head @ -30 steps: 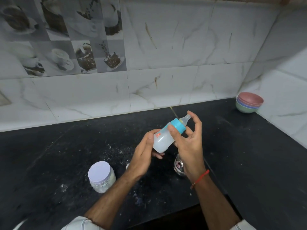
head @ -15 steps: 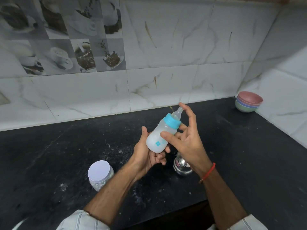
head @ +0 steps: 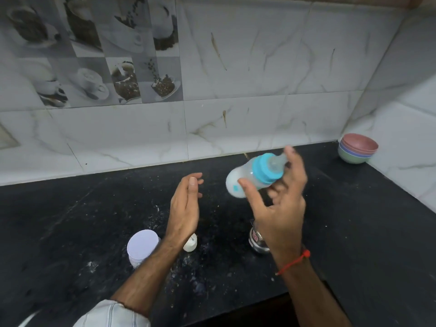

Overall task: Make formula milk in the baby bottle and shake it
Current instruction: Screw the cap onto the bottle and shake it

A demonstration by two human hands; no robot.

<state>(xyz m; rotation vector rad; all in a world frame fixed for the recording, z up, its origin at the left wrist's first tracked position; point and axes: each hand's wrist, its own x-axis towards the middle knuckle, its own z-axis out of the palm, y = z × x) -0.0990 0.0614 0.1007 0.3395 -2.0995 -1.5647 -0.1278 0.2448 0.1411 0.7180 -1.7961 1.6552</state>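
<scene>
The baby bottle (head: 245, 179) has a blue collar and a clear teat, and it is white with milk inside. It lies almost sideways in the air, motion-blurred, with its base pointing left. My right hand (head: 280, 208) grips it around the collar and neck, index finger over the teat. My left hand (head: 185, 206) hovers a little to the left of the bottle, palm facing it, fingers apart, holding nothing. A white-lidded formula jar (head: 142, 246) stands on the black counter (head: 70, 220) below my left wrist.
A small steel cup (head: 257, 240) stands under my right hand. A small white cap-like piece (head: 190, 243) lies beside my left wrist. Spilled powder dots the counter's middle. Stacked coloured bowls (head: 357, 148) sit in the far right corner against the tiled wall.
My left hand has let go of the bottle's base and moved left. The right hand has swung the bottle up and to the right, tilting it sideways.
</scene>
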